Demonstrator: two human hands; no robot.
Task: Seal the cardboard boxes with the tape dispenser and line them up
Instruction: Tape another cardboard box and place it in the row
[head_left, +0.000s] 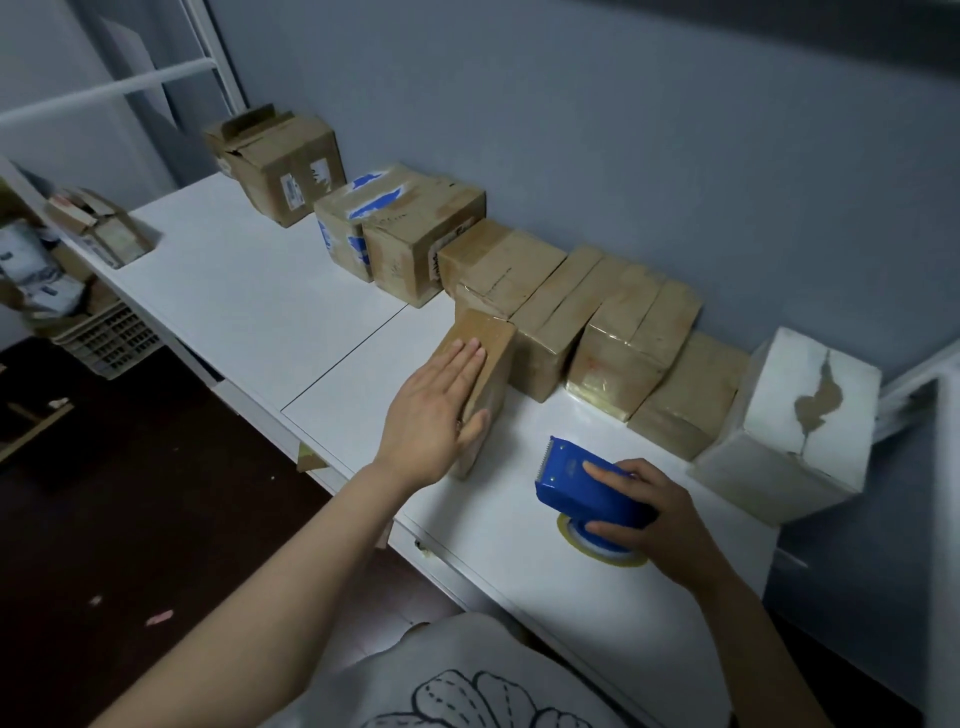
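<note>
A small brown cardboard box (491, 348) stands on the white table (249, 291), a little in front of a row of several taped boxes (587, 306) lined up along the wall. My left hand (436, 410) lies flat on this box, palm on its top and thumb against its near side. My right hand (660, 525) grips a blue tape dispenser (582, 483) resting on the table to the right of the box, serrated blade pointing away from me. A white box with a torn patch (800, 431) ends the row on the right.
An open-flapped box (280, 166) sits farthest back by the white frame. At the left edge lie a small box (98, 228), a plastic crate (109, 338) and packages below. The table's front edge drops to a dark floor.
</note>
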